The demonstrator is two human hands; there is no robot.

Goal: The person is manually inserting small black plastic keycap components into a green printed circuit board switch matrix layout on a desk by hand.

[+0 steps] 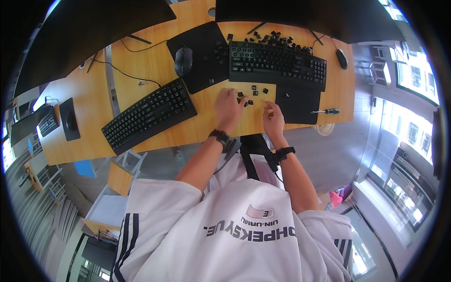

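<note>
At the table's near edge, my left hand (228, 110) rests over the wood with its fingers bent round a small black keycap (243, 100). Several more loose black keycaps (255, 93) lie just to its right, between my two hands. My right hand (274, 120) hovers near the edge, fingers loosely curled and apart, with nothing visible in them. Beyond my hands stands a black keyboard (277, 61), and a heap of loose keycaps (275, 38) lies along its far side.
A second black keyboard (150, 115) sits angled at left. A mouse (183, 61) is on a dark mat (206, 70); another mouse (342, 59) is at far right. A screwdriver (325, 111) lies partly across a second mat (297, 110). Monitors (305, 19) line the back.
</note>
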